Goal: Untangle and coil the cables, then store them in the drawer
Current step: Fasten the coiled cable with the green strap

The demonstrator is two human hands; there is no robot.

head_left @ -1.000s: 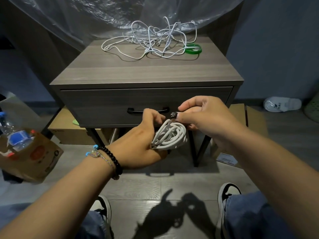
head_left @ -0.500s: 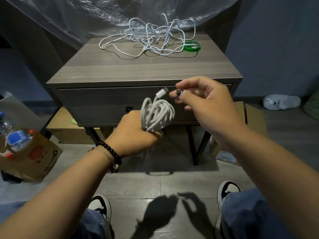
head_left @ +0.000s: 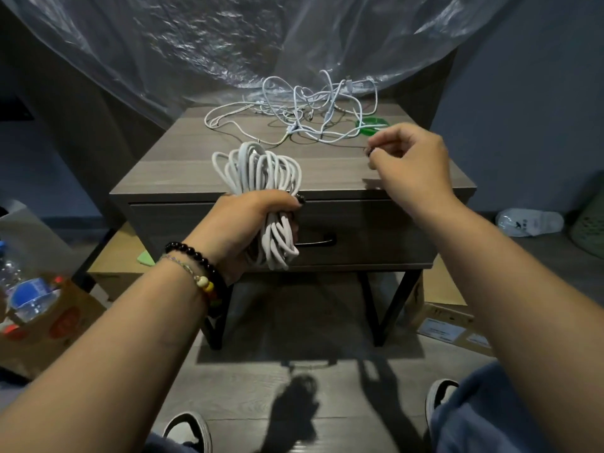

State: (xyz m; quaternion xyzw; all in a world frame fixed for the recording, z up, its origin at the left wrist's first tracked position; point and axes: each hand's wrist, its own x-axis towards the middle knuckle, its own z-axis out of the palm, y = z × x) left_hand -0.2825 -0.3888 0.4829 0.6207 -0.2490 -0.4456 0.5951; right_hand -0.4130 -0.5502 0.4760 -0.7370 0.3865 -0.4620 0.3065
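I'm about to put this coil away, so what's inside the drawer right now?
Cannot tell: the drawer is closed, so its inside is hidden. Only its front and dark handle show, partly behind the coiled cable gripped by the left hand.

Clear plastic sheeting (head_left: pixel 228 44) drapes across the back, hanging down behind the grey wood-grain table (head_left: pixel 343 178). A green ring (head_left: pixel 372 123) lies on the far right of the tabletop. Down on the floor at left, a brown cardboard box (head_left: pixel 42 335) holds a plastic bottle with a blue label (head_left: pixel 29 297). More cardboard boxes (head_left: pixel 447 318) sit under and beside the black legs. Over at right, a white slipper (head_left: pixel 529 223) rests on the floor, near a greenish basket (head_left: pixel 590 230) at the frame edge.
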